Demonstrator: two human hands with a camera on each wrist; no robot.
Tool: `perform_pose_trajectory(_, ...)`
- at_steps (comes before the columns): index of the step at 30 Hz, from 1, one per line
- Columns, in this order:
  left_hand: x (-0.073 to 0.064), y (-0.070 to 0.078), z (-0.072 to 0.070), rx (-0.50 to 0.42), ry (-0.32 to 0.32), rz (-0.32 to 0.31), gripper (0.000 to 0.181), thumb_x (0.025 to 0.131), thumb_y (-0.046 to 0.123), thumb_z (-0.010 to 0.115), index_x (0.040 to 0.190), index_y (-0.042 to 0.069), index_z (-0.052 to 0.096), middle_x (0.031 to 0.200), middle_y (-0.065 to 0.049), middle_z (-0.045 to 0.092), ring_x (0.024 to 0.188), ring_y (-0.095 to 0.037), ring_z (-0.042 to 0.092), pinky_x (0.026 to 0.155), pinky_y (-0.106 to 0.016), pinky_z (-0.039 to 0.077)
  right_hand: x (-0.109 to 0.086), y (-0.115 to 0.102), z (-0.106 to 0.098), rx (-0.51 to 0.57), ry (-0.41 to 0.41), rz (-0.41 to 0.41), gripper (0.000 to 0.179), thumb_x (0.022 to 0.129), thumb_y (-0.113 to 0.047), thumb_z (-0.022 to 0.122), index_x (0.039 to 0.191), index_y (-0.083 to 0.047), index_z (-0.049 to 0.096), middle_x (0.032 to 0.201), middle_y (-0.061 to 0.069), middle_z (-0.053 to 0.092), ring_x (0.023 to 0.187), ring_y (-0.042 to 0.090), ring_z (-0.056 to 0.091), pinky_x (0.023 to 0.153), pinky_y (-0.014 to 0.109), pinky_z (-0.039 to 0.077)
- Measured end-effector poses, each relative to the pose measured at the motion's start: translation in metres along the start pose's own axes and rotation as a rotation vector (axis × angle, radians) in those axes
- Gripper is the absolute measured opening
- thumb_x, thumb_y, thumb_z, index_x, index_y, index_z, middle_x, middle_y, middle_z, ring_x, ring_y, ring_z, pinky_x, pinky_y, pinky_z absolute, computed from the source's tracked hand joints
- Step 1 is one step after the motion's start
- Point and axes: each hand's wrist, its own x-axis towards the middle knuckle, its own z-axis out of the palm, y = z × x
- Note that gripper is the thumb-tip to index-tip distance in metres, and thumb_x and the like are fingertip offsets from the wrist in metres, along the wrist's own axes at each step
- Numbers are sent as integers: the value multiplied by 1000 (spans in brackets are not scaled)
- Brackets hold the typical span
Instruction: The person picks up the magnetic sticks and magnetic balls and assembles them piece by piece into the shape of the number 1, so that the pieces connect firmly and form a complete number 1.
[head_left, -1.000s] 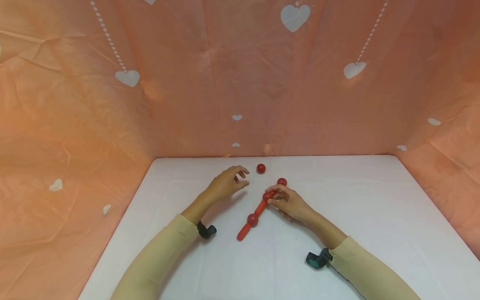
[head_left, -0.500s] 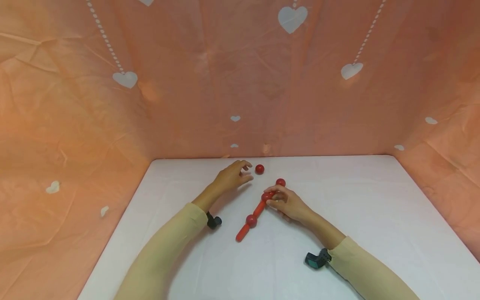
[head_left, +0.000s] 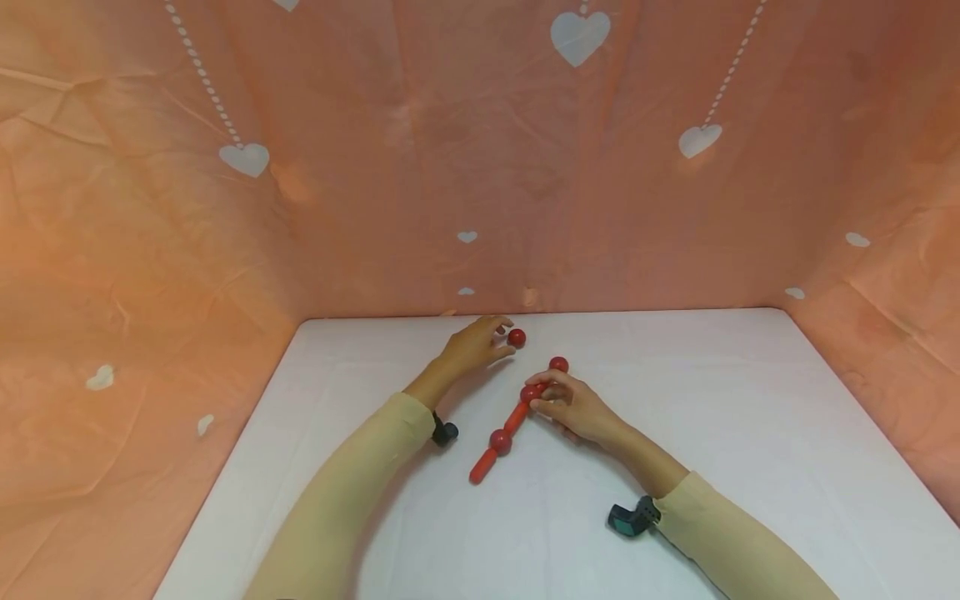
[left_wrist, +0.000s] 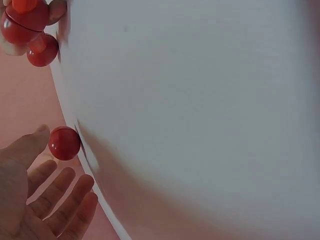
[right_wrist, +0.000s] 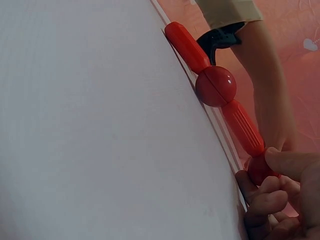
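A chain of red balls and ridged red rods [head_left: 516,418] lies slantwise on the white table. My right hand [head_left: 583,410] pinches one of its balls [right_wrist: 261,171] between thumb and fingers. Past that hand, the chain's far end is another ball [head_left: 558,364]; a rod [head_left: 483,467] forms the near end. Toward the back of the table sits a loose red ball [head_left: 517,337]. My left hand [head_left: 474,346] reaches right up to it, thumb and fingers spread on either side, as the left wrist view also shows with the ball [left_wrist: 64,143] just beyond the fingertips.
The white tabletop [head_left: 712,400] ends at an orange cloth backdrop [head_left: 375,208] with pale hearts, which also rises on both sides. A dark wrist camera [head_left: 633,518] sits at the right sleeve, and another [head_left: 445,432] at the left one.
My left hand has moved right and away from me, closing the gap to the loose ball. The right hand keeps its grip on the chain, which stays in place.
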Motion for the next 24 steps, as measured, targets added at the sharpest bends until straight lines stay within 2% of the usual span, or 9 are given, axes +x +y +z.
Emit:
perform_pose_trajectory(10,15,11,6,61,-3,-32,49,104,35,74,146,15,60,137,-7,68,126,-23,64,106,-48,54,2,3,0,4,-7,-33,37,103,-23,75,138,-18,65,110,12,66,52,17,46,44,23,39)
perform_pose_trajectory(17,15,14,7,64,6,-39,40,104,32,74,137,13,65,120,-5,72,111,-20,67,99,-44,55,1,2,0,18,-17,-60,37,103,-20,75,138,-15,66,108,12,64,52,17,47,43,23,39)
perform_pose_trajectory(24,14,15,9,63,10,-39,35,104,29,74,134,14,66,116,-5,73,107,-20,68,95,-43,55,0,2,-1,37,-14,-64,38,103,-17,75,140,-12,65,108,12,63,53,16,47,44,23,41)
